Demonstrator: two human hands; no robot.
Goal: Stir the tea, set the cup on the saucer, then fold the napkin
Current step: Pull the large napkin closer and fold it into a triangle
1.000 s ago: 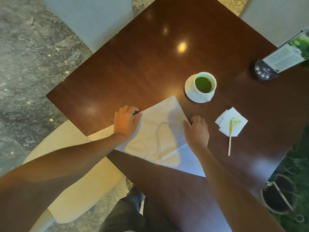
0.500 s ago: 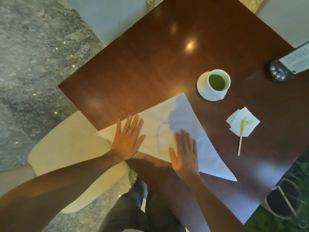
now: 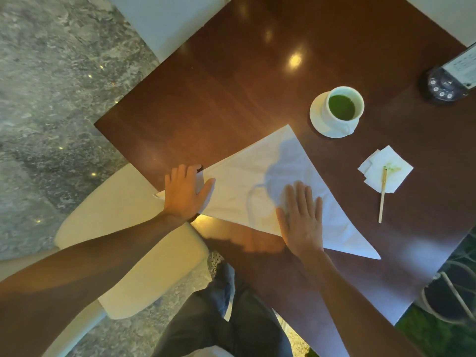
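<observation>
Table [image 3: 257, 81], dark glossy wood, fills most of the view, w/ its near edge running diagonally from mid-left to lower right. Cream chair [image 3: 123, 253] sits just beside the table's left corner. Napkin [image 3: 257, 181], white, folded into a triangle, lies flat near that edge; its left tip pokes just past the table edge, right tip points toward the lower right. Left hand [image 3: 186, 193] presses on the napkin's left end, fingers bent at the far edge, thumb spread over the cloth. Right hand [image 3: 302, 217] lies flat on the napkin's near-middle, fingers straight & together, holding nothing. Saucer [image 3: 318, 117], white, beyond the napkin's top corner, carries the cup [image 3: 345, 106], which holds green tea. Small paper napkin [image 3: 386, 168] w/ a green stain lies right of the big one; a stir stick [image 3: 382, 197] rests across it. Bare wood lies btw. cup & napkin.
</observation>
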